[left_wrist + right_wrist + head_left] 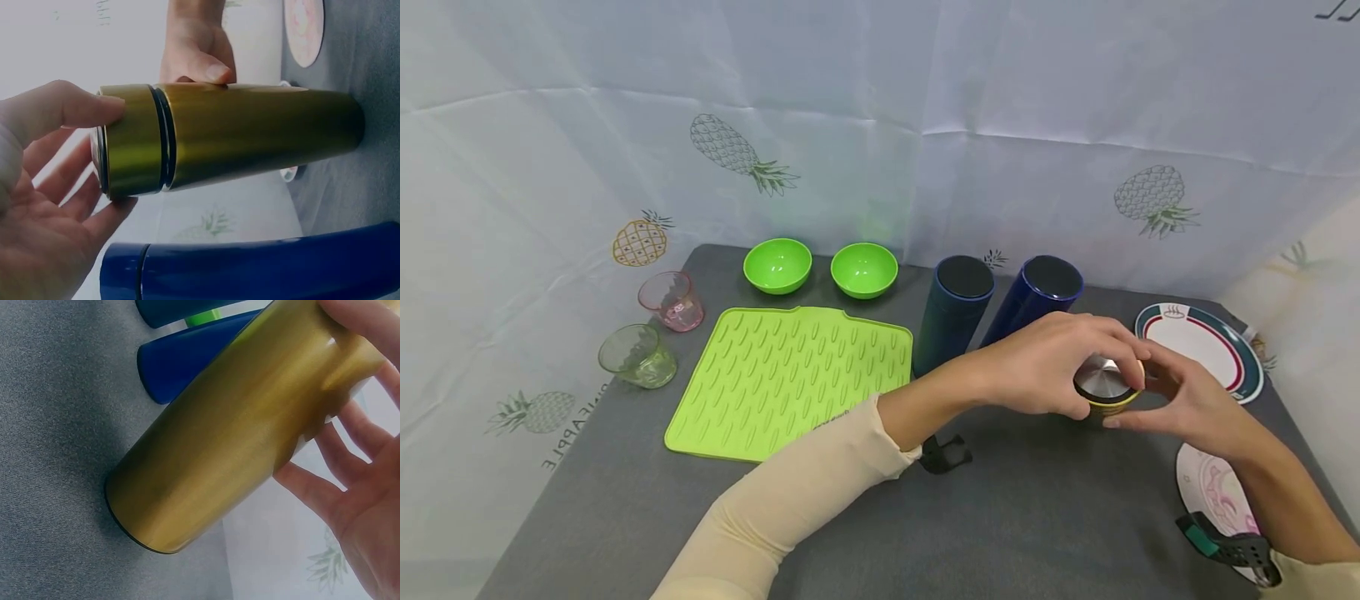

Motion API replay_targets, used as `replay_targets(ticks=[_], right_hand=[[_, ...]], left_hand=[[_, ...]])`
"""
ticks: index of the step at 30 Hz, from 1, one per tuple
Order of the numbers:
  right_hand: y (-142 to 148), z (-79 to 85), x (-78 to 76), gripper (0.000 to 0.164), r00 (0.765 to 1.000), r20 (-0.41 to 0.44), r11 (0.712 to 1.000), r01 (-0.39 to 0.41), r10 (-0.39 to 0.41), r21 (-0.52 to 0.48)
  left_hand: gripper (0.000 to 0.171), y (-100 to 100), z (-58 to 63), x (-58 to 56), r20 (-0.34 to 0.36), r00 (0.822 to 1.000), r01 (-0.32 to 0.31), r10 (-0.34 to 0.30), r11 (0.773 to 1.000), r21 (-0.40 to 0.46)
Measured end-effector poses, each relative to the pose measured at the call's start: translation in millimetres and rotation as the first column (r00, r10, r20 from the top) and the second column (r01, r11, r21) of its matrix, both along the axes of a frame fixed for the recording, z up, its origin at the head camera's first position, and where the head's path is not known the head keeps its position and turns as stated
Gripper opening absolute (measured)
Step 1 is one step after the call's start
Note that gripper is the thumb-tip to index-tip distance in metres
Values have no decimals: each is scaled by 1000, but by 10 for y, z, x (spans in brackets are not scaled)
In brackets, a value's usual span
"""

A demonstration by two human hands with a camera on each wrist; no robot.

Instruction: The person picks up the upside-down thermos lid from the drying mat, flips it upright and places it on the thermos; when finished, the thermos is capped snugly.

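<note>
A gold thermos [262,128] stands upright on the dark table between both hands. Its lid [134,140] sits on top, with a dark ring and thin gap between lid and body. My left hand [1052,362] grips the lid, thumb on one side and fingers round the other. Lower down, my right hand [1198,404] holds the body near its top, as the right wrist view also shows. A blue thermos [1033,296] and a dark teal thermos [951,321] stand just left of the gold one, partly behind my left forearm.
A green drying mat [805,375] lies left of centre, two green bowls [778,267] behind it. Pink [673,304] and green glasses [643,358] stand at the left edge. On the right are a rimmed plate [1195,346] and a pink-patterned plate [1213,487], partly under my right arm.
</note>
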State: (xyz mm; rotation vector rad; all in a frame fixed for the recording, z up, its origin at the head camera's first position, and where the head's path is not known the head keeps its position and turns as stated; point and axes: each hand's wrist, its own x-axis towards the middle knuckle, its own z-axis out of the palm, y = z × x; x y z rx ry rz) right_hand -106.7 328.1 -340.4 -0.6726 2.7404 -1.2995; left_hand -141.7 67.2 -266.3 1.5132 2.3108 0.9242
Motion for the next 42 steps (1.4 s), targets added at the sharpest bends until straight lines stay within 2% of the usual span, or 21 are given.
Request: replay_targets(ticks=[5, 10, 14, 17, 21, 26, 28, 31, 37, 42], right_hand=[[14, -8, -1, 76, 1000, -3, 1000, -9, 9, -3], [37, -18, -12, 80, 1000, -13, 1000, -23, 23, -6], [62, -27, -18, 82, 1000, -7, 1000, -19, 19, -3], [84, -39, -25, 85, 1000, 0, 1000, -25, 25, -2], [100, -54, -33, 87, 1000, 4, 1000, -29, 29, 0], [89, -53, -33, 87, 1000, 10, 1000, -11, 11, 13], [75, -45, -32, 86, 1000, 11, 1000, -2, 1, 18], [40, -26, -30, 79, 1000, 5, 1000, 5, -5, 18], [-4, -3, -20, 77, 1000, -8, 1000, -21, 21, 2], [0, -7, -18, 82, 999, 0, 999, -32, 32, 6]], left_hand=[[35, 11, -12, 11, -4, 999, 33, -33, 999, -5], [35, 6, -31, 41, -34, 999, 14, -14, 1000, -12], [34, 0, -43, 80, -100, 993, -69, 69, 998, 7], [49, 2, -39, 119, -142, 976, -162, 162, 987, 10], [65, 15, -29, 165, -148, 955, -261, 258, 965, -1], [64, 20, -37, 179, -128, 941, -319, 314, 947, -20], [60, 16, -40, 169, -122, 943, -313, 308, 950, -18], [54, 6, -32, 141, -112, 957, -268, 266, 963, -7], [46, -22, -7, 73, -88, 989, -124, 123, 992, -11], [45, -34, -15, 31, -51, 998, -30, 29, 1000, -10]])
